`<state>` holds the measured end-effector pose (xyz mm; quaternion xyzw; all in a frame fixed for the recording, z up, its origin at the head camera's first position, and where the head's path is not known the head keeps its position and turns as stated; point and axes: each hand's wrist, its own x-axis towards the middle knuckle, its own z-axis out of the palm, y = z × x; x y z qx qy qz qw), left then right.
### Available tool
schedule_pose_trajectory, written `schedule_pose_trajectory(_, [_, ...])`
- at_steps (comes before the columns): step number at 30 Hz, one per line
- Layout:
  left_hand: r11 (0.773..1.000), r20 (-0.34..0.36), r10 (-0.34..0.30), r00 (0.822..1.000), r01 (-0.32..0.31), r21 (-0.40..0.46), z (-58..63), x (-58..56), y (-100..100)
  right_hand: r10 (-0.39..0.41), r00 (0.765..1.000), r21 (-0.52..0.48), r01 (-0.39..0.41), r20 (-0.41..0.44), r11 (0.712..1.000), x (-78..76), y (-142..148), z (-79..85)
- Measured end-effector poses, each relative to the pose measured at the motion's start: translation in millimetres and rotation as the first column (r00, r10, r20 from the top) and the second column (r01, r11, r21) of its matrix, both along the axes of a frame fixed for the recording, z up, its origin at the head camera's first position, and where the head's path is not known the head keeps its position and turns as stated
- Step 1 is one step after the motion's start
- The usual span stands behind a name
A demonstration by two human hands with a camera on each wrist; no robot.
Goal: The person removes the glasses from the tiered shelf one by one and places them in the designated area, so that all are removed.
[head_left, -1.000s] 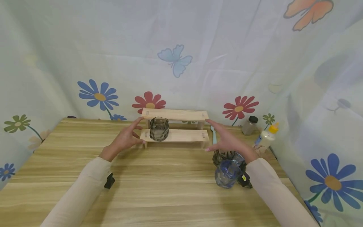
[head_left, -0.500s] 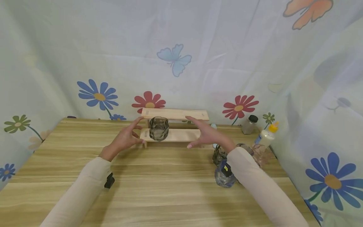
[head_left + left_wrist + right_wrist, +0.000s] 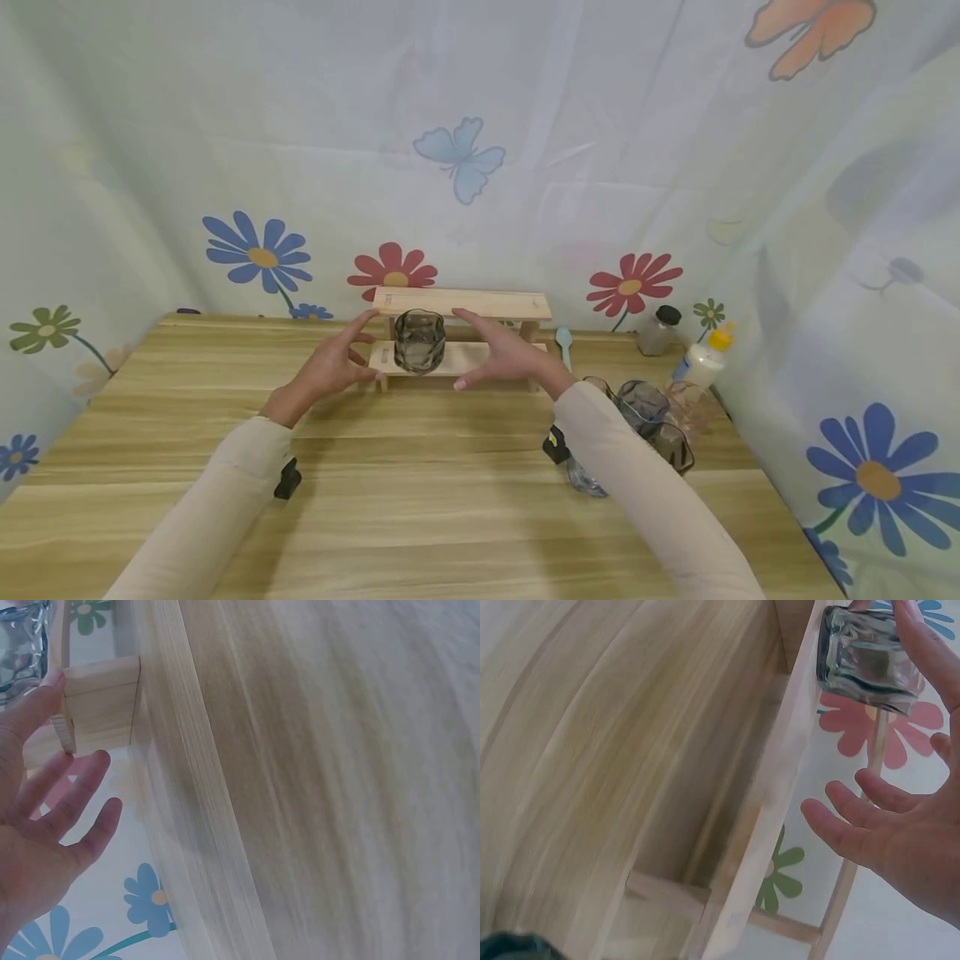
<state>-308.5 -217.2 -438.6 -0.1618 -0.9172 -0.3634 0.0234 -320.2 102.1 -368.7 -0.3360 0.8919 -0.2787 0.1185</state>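
A two-tier wooden stand rests on the table by the curtain. On its lower step, towards the left end, sits a smoky grey glass with wavy facets. My left hand touches the stand's left end, thumb low and index finger at the upper board; its other fingers are spread in the left wrist view. Just right of the glass, my right hand is held with thumb and index wide apart. In the right wrist view its remaining fingers are loosely extended; contact with the glass cannot be made out.
Right of the stand lie a pale blue spoon and several glasses, partly behind my right sleeve. Farther right stand a black-capped jar and a white bottle with a yellow tip. A floral curtain hangs behind.
My right hand has moved left from the stand's right end to beside the grey glass. The left hand, stand and grey glass have stayed put.
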Motion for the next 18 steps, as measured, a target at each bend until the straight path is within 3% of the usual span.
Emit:
schedule_pose_trajectory(6, [1.000,0.003,0.003,1.000,-0.003,0.000,0.3,0.1,1.3,-0.020,1.000,-0.055,0.021,0.019,0.998,1.9,-17.1,-5.6])
schedule_pose_trajectory(18, [1.000,-0.008,0.008,1.000,-0.008,-0.003,-1.8,-0.2,0.4,-0.045,0.999,-0.126,0.042,-0.023,0.991,-4.7,-42.0,-16.0])
